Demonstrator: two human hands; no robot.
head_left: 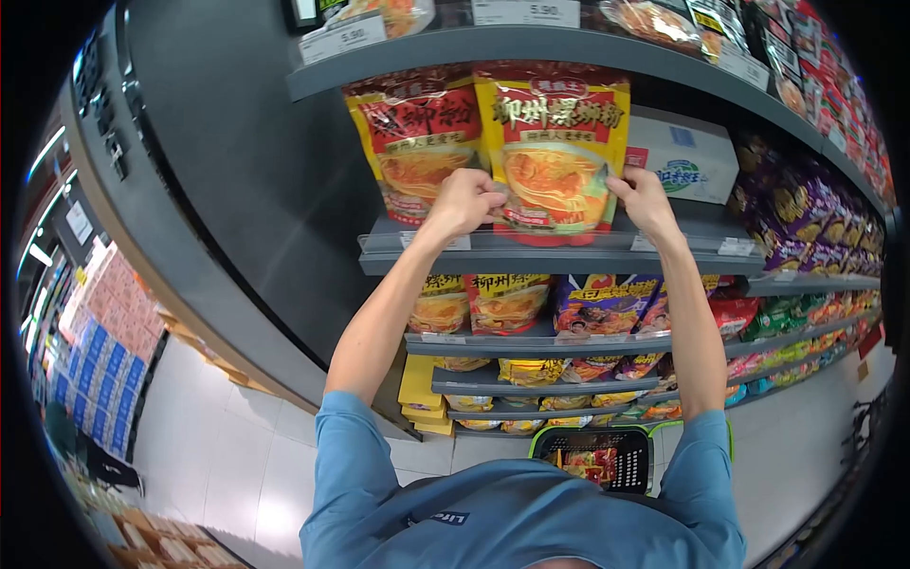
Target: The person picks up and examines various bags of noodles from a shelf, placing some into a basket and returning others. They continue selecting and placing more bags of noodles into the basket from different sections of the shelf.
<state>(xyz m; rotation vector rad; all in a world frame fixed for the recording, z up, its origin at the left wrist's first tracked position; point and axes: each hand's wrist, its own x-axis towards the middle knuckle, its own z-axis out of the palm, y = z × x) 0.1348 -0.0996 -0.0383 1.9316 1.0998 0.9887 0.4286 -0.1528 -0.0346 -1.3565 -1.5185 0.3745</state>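
Note:
A yellow and red bag of Liuzhou snail rice noodles stands upright at the front of a grey shelf, its printed noodle bowl facing me. My left hand is closed at the lower left edge of this bag, fingers curled inward. On the opposite side, my right hand pinches the right edge between thumb and fingers. A second noodle bag, redder at the top, stands close by on the left, partly behind my left hand. The base of the held bag reaches down over the clear lip of the shelf.
To the right sits a white carton, then purple snack bags. An upper shelf edge overhangs the bags. Lower shelves carry more noodle bags. On the floor below stands a black and green basket with packets inside.

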